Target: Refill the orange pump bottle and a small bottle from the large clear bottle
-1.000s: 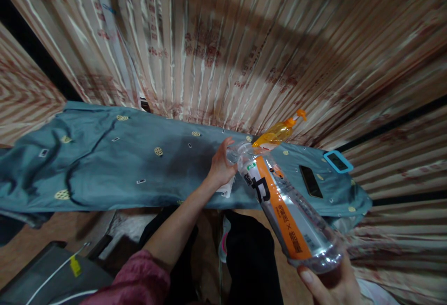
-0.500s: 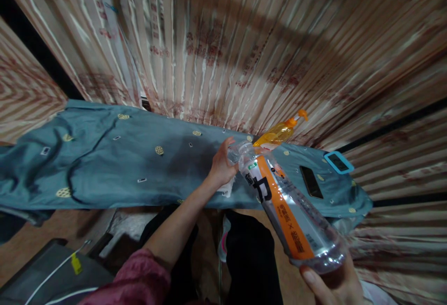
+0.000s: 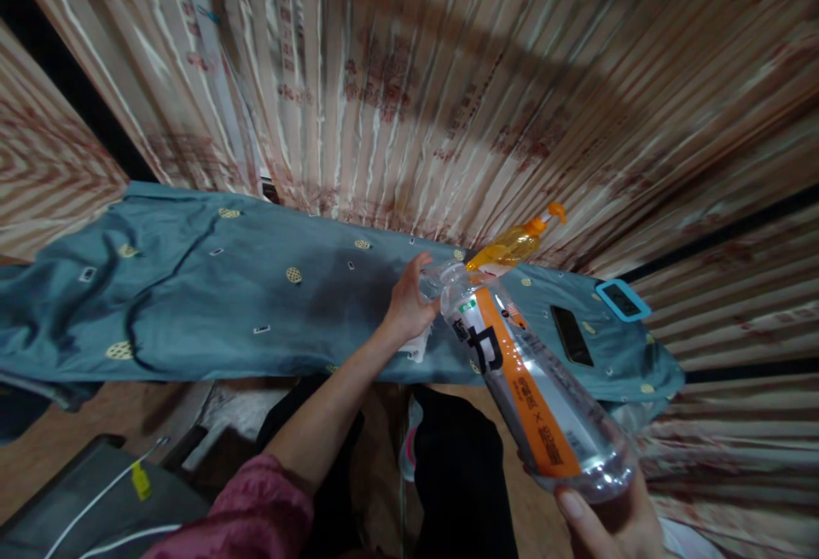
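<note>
A large clear plastic bottle (image 3: 531, 380) with an orange and grey label slants across the view, its neck towards the upper left and its base towards me. My right hand (image 3: 607, 516) grips that base, thumb on the near side. At the bottle's mouth, my left hand (image 3: 413, 299) is closed around a small clear cup-like vessel (image 3: 435, 280). The mouth overlaps this vessel in view; whether they touch, I cannot tell. Any liquid flow between them is not visible. Partly under my left hand lies a white tissue-like piece (image 3: 417, 346).
Behind the bottle stands an orange pump bottle (image 3: 512, 247). A dark phone (image 3: 572, 335) and a blue-framed device (image 3: 622, 299) lie to the right on the teal cloth-covered table (image 3: 211, 303). Pleated curtains (image 3: 384, 90) surround it. A grey seat with cables (image 3: 83, 499) is at lower left.
Both hands keep almost the same place. The bottle has turned very slightly, and a fingertip of my right hand now shows by its lower left side.
</note>
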Tool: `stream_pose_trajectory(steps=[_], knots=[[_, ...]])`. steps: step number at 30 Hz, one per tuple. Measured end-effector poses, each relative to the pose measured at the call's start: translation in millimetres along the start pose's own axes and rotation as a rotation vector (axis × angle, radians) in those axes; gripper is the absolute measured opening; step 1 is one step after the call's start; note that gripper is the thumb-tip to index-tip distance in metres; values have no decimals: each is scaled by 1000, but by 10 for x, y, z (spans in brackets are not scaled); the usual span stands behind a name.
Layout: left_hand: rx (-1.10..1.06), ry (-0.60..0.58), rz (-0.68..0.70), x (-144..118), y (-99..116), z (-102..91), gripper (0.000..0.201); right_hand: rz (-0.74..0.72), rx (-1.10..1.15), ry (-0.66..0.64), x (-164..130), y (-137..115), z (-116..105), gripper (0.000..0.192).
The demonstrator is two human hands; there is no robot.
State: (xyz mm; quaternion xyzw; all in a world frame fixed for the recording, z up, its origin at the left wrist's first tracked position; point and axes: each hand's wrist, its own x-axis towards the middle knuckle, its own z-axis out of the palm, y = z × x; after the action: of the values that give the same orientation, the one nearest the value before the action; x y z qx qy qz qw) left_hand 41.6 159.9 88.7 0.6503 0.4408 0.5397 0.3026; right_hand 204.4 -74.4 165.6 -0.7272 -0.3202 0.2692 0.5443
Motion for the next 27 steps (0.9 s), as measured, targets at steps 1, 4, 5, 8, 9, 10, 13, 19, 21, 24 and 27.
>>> stream_pose_trajectory(steps=[1, 4, 5, 8, 9, 10, 13, 19, 21, 24, 27], knots=[[-3, 2, -2, -1, -3, 1, 68, 8, 6, -4, 9, 13, -5, 93], [-8, 4, -1, -1, -4, 3, 68, 14, 68, -9, 38, 64, -27, 92], [-11, 3, 1, -1, -2, 3, 68, 7, 81, -7, 49, 91, -40, 90], [-22, -3, 2, -2, 7, 0, 68, -23, 60, -12, 85, 205, -102, 82], [-26, -6, 2, -3, 9, -2, 68, -32, 51, -21, 98, 251, -127, 81], [-30, -10, 1, -4, 10, -3, 67, -38, 51, -29, 111, 295, -151, 81], [-38, -13, 6, -9, 3, -3, 65, -53, 69, -37, 142, 405, -207, 81], [-26, -12, 31, -16, -19, 15, 64, -74, 61, -62, 158, 496, -247, 83], [-24, -13, 35, -17, -13, 15, 64, -69, 61, -51, 158, 508, -250, 82], [-12, -20, 33, -16, 0, 8, 63, -53, 62, -38, 155, 507, -243, 84], [2, -24, 26, -15, 5, 2, 64, -34, 61, -27, 145, 494, -238, 87]])
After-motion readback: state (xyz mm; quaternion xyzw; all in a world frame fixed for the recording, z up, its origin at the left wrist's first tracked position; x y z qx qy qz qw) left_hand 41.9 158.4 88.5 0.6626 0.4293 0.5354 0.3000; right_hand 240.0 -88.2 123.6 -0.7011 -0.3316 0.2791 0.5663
